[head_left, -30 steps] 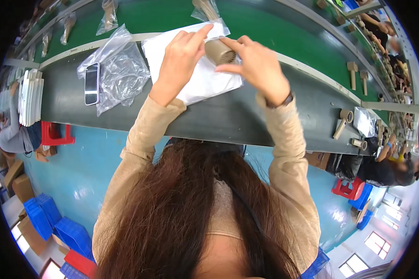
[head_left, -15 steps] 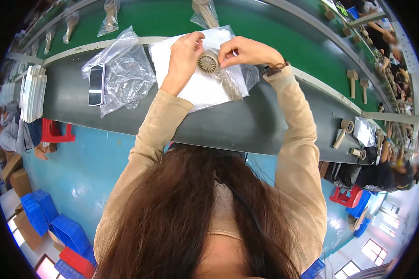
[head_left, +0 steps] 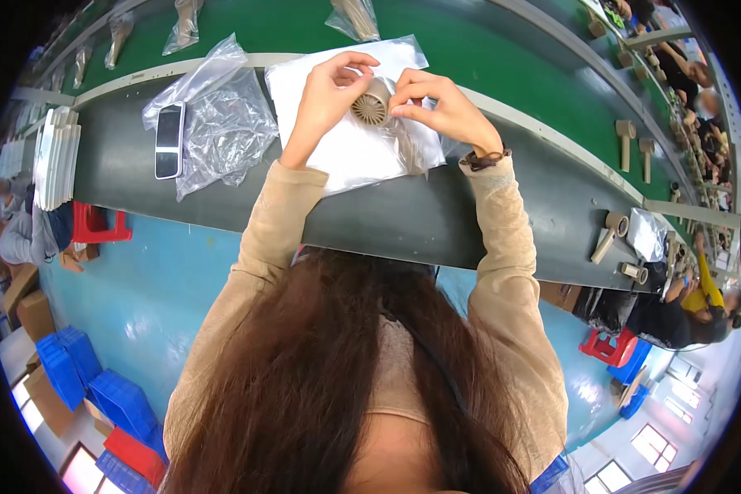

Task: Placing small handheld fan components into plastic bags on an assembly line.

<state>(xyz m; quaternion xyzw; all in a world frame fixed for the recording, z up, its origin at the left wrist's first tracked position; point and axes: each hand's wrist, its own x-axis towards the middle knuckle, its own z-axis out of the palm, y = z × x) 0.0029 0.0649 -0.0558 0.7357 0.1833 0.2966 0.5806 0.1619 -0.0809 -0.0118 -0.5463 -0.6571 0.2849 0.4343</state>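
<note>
A beige handheld fan (head_left: 370, 108) with a round, ribbed grille lies on white sheets (head_left: 305, 123), its handle toward me inside a clear plastic bag (head_left: 416, 152). At the upper left of the fan head is my left hand (head_left: 331, 89), thumb and forefinger pinched together; what they hold, if anything, is too thin to make out. My right hand (head_left: 440, 105) is closed at the right side of the fan head, its fingertips pinching the bag's film against the rim. The film around the grille is hard to see.
To the left, a phone (head_left: 170, 140) rests on loose clear plastic bags (head_left: 230, 136). White stacked pieces (head_left: 56, 156) stand at the table's left end. Several bagged fans sit on the green conveyor (head_left: 263, 29) beyond. More fans (head_left: 609, 235) lie at the right; co-workers sit farther off.
My right hand has turned and its forearm has come inward, closer to the fan. My left hand has shifted slightly right over the grille's upper edge. The view has moved a little.
</note>
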